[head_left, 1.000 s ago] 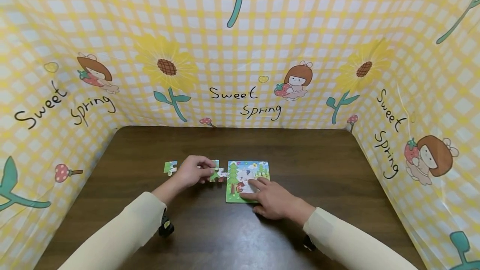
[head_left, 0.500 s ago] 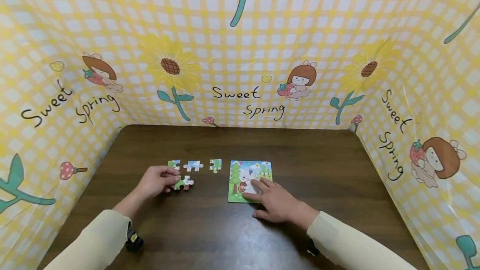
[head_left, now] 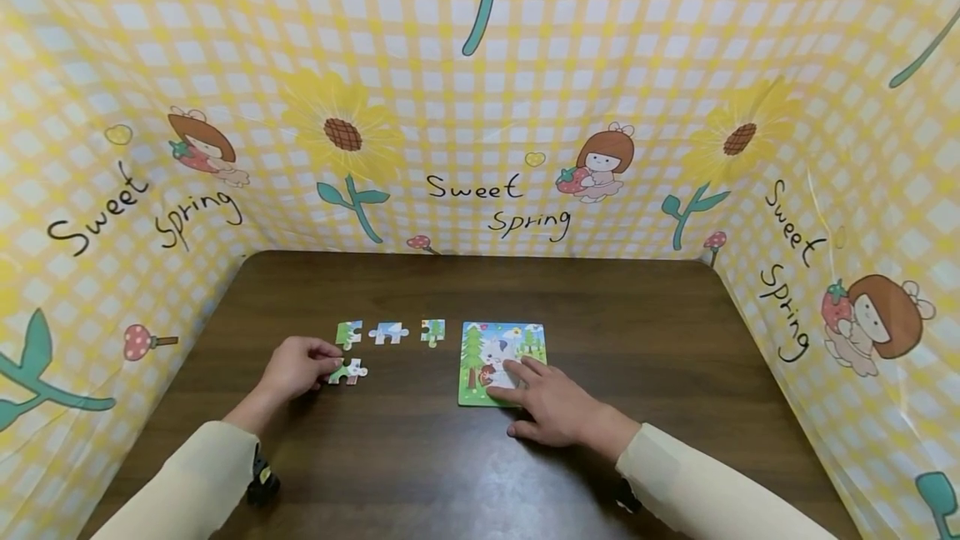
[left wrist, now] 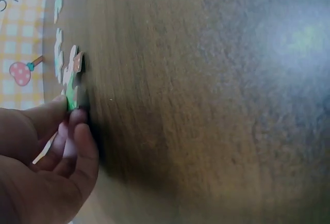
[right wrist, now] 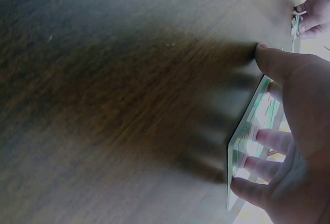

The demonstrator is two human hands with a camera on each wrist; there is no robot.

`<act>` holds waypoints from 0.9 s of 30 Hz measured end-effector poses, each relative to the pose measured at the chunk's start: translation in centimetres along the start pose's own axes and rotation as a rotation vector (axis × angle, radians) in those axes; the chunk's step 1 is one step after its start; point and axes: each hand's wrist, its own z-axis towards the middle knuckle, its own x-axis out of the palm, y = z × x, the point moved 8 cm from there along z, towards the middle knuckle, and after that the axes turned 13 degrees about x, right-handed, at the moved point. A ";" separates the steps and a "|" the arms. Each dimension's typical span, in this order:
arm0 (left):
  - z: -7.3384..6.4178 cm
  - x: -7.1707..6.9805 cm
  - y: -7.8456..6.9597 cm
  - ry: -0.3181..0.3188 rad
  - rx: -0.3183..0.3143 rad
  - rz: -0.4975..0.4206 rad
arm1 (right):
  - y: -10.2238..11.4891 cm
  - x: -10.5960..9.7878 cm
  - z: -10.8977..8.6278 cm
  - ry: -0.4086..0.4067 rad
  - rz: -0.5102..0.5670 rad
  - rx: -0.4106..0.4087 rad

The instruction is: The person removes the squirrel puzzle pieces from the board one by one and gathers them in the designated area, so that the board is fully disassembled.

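Observation:
My left hand pinches the left edge of a green-and-white jigsaw piece at the left of the table. In the left wrist view, thumb and fingertips meet on that piece, which sits slightly raised, with a shadow beside it. Just behind it lie three loose pieces in a row: a green one, a blue-and-white one and one with a tree. My right hand rests with spread fingers on a rectangular picture board; the hand covers its lower right part.
The dark wooden table is enclosed at the back and sides by a yellow checked cloth with printed flowers and lettering. A black device is strapped at my left wrist.
My left hand has carried the jigsaw piece leftward from beside the board to in front of the green loose piece, uncovering the row. My right hand stays on the board.

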 end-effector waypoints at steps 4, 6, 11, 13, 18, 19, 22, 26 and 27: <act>0.3 -0.3 -0.6 -0.010 0.051 0.144 | 0.0 0.0 0.0 0.004 -0.006 0.005; 0.4 -0.4 -0.9 -0.017 0.083 0.214 | 0.0 0.0 0.0 0.006 -0.009 0.006; 0.4 -0.3 -1.1 -0.025 0.110 0.263 | 0.0 -0.1 0.1 0.009 -0.010 0.005; 0.4 -0.3 -1.1 -0.030 0.116 0.265 | 0.0 -0.2 0.0 0.012 -0.005 0.006; 0.6 -0.3 -1.1 -0.038 0.125 0.271 | 0.0 -0.3 0.0 0.014 -0.011 0.007; 0.6 -0.3 -1.0 -0.038 0.123 0.274 | 0.0 -0.3 0.0 0.014 -0.014 0.007; 0.6 -0.3 -0.9 -0.035 0.114 0.283 | 0.0 -0.2 0.1 0.018 -0.028 0.007; 0.5 -0.3 -0.9 -0.033 0.111 0.290 | 0.0 -0.1 0.1 0.022 -0.029 0.011; 0.5 -0.4 -0.9 -0.033 0.112 0.290 | 0.0 -0.1 0.2 0.022 -0.028 0.012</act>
